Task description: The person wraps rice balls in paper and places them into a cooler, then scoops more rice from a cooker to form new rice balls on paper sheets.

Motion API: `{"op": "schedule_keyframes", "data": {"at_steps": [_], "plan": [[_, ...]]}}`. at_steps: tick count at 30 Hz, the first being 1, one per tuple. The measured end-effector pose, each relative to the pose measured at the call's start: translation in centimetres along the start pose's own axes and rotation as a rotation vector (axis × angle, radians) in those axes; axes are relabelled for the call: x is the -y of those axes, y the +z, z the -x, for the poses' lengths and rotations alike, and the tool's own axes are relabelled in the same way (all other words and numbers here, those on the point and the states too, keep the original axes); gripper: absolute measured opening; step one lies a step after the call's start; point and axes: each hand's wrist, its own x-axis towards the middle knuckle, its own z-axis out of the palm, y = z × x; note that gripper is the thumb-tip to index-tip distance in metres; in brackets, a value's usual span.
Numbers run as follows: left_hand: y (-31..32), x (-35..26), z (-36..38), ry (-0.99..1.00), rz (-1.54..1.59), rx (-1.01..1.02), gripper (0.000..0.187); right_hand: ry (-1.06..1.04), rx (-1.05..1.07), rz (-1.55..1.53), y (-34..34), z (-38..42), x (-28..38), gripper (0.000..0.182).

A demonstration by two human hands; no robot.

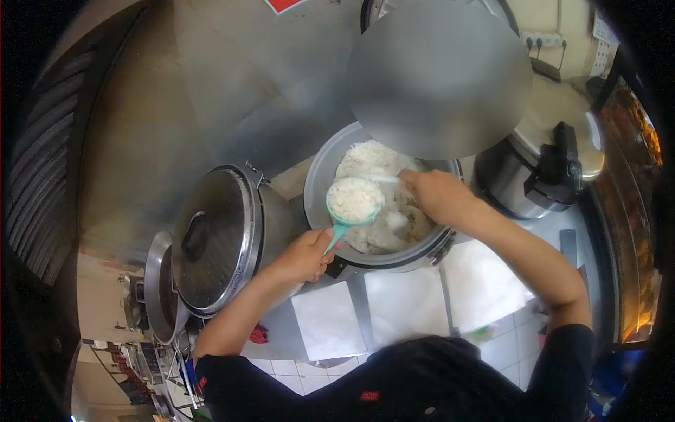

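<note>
My left hand (305, 256) is wrapped round the handle of a teal scoop (340, 228). White rice (354, 200) fills the scoop's round bowl, held over the near left part of an open rice cooker (320, 169). My right hand (437, 193) grips a pale rice paddle (383, 178), whose blade lies across the top of the scooped rice. Below both tools, more rice (373, 158) lies in the cooker's grey inner pot. A large blurred grey disc hides the pot's far right side.
A lidded pot (218, 239) stands left of the cooker, with a wide metal pan (160, 281) beyond it. Another closed cooker (541, 155) is at the right. Several white paper sheets (404, 302) lie along the counter's near side. Plugs sit in a power strip (545, 41) on the wall.
</note>
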Motion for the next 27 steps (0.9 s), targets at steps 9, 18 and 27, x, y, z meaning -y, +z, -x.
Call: {"op": "schedule_keyframes", "data": {"at_steps": [9, 18, 27], "plan": [[-0.5, -0.4, 0.4, 0.063, 0.213, 0.073, 0.043, -0.171, -0.014, 0.092, -2.0, 4.0, 6.2, 0.046], [-0.5, 1.6, 0.3, 0.059, 0.217, -0.039, 0.035, -0.003, 0.052, 0.066, 1.2, -0.6, 1.2, 0.05], [-1.4, 1.3, 5.6, 0.158, 0.401, -0.019, 0.034, -0.227, 0.115, 0.368, -6.1, -2.3, -0.6, 0.024]]}}
